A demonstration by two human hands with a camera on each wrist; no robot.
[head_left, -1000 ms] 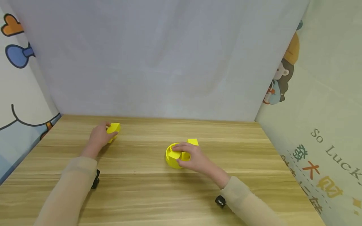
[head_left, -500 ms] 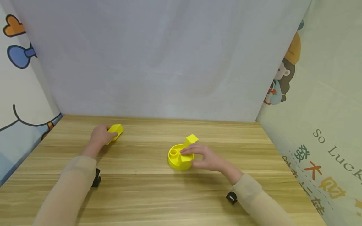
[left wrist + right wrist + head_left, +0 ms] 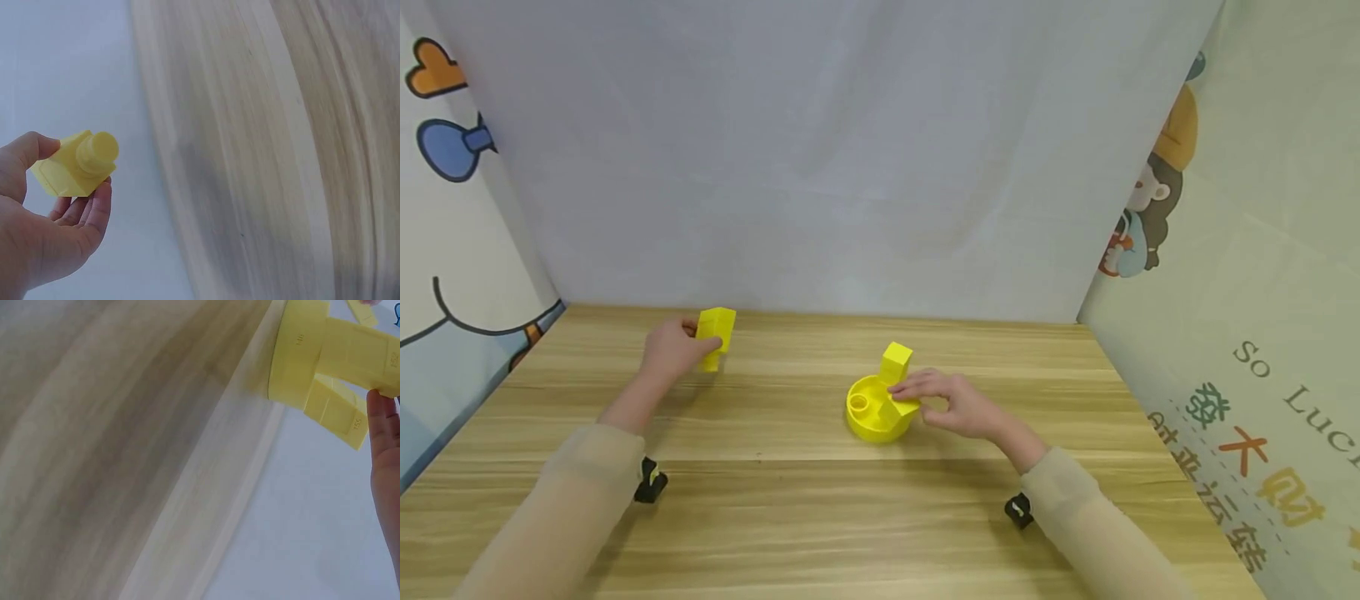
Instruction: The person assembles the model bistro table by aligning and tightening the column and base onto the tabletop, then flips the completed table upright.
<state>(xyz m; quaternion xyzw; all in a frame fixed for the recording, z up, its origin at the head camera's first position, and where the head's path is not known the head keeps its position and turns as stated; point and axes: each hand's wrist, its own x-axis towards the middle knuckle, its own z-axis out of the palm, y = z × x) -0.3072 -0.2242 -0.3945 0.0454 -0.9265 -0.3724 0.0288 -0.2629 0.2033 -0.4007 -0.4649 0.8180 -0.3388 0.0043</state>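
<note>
My left hand [image 3: 670, 348] pinches a yellow block [image 3: 715, 333] between thumb and fingers, raised over the far left of the table. The left wrist view shows a round peg [image 3: 105, 147] on its end. A round yellow base [image 3: 868, 429] with a raised rim sits on the table right of centre. My right hand [image 3: 966, 408] grips a second yellow block [image 3: 904, 406], which stands in the base, tilted outward. Another yellow block [image 3: 895, 362] rises from the base's far side. An open ring-shaped socket [image 3: 859, 406] shows at the base's left.
The wooden table [image 3: 760, 517] ends at a pale cloth wall [image 3: 820, 167] behind. Printed cloths hang at both sides, the left one [image 3: 467, 242] with cartoon shapes and the right one [image 3: 1262, 250] with lettering. Black wrist cameras [image 3: 650, 481] are strapped to both wrists.
The left hand has lifted and turned its block more upright. The right hand, with its block, has shifted right across the base, uncovering the left socket. The far block stands more upright.
</note>
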